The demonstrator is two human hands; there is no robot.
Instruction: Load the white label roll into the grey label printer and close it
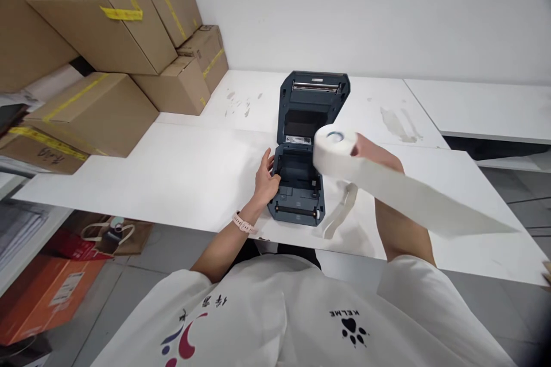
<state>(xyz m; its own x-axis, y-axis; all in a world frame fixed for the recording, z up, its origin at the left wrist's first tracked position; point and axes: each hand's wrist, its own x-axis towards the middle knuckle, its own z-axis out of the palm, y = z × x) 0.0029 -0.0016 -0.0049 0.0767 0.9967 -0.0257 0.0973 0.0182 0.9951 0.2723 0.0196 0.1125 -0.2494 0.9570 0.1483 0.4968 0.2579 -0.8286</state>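
A dark grey label printer (297,192) stands on the white table with its lid (314,103) raised and its inner bay showing. My left hand (264,180) grips the printer's left side, the thumb over the rim and the fingers along the outside. To the right of the bay, my right hand (376,152) holds a white roll of labels (331,152) up in the air, fingers mostly hidden behind it. From the roll a long loose strip (413,200) trails out to the right. A thin pale strip (343,212) lies on the table beside the printer.
Cardboard boxes (99,109) with yellow tape are stacked at the left end of the table (206,166). A white wall (365,11) rises behind. Below left are an orange box (51,292) and a bag (114,235). A second table surface (495,106) adjoins on the right.
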